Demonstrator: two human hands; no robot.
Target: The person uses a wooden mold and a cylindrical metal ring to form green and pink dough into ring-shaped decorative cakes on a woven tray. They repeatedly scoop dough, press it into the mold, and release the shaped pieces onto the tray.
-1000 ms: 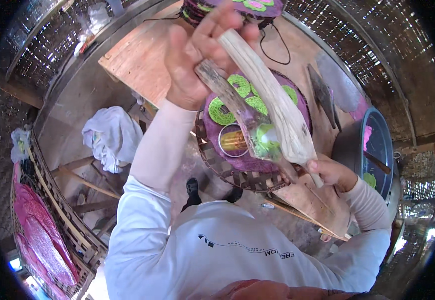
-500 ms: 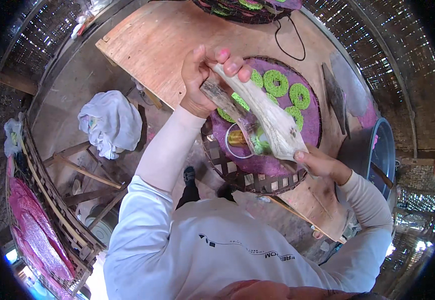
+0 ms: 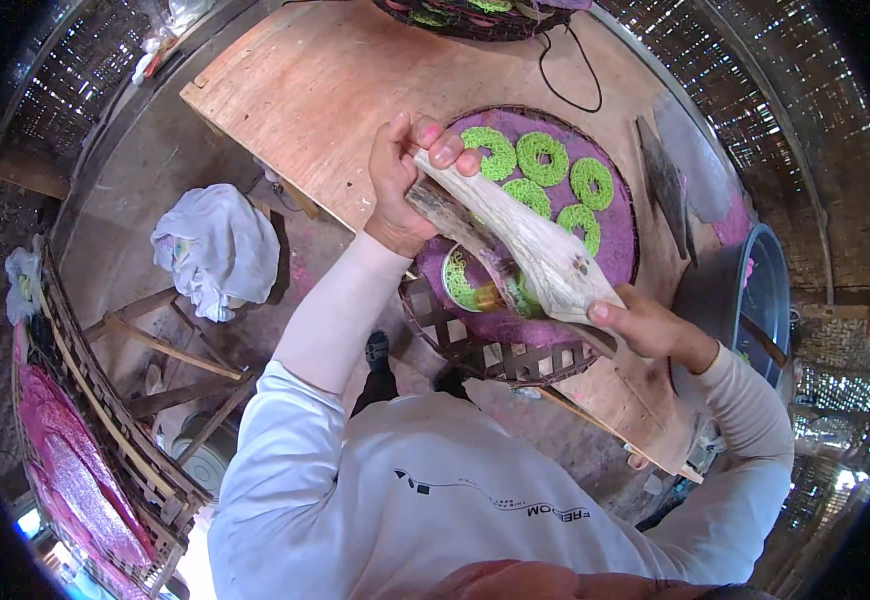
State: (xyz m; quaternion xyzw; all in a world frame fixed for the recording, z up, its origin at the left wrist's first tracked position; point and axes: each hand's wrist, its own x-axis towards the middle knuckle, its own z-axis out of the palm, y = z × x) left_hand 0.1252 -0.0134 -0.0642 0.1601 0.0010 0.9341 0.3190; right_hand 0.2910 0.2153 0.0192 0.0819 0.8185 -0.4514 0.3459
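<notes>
Both my hands grip a wooden hand press (image 3: 530, 235), two thick pale and brown wooden bars held slantwise over a round woven tray (image 3: 435, 325). My left hand (image 3: 395, 190) is wrapped round its upper left end. At the lower right end my right hand (image 3: 655, 325) closes, thumb on top. Below the bars shows a brass-coloured cylinder (image 3: 490, 297), partly hidden. Green strands (image 3: 462, 285) lie inside a thin white hoop (image 3: 444, 272) under the press. Several green noodle rings (image 3: 542, 160) rest on the tray's purple cloth (image 3: 610, 245); the press covers part of them.
The tray sits on a plywood table (image 3: 295, 90). Another basket (image 3: 475, 25) with green rings stands at the far edge, beside a dark cord (image 3: 595, 85). On the right are a dark board (image 3: 663, 185) and a blue-grey tub (image 3: 780, 290). A white cloth bundle (image 3: 217, 250) is at left.
Green strands now show inside the white hoop, where few or none showed before. The press and my left hand have come slightly lower in view. Both hands keep their grip.
</notes>
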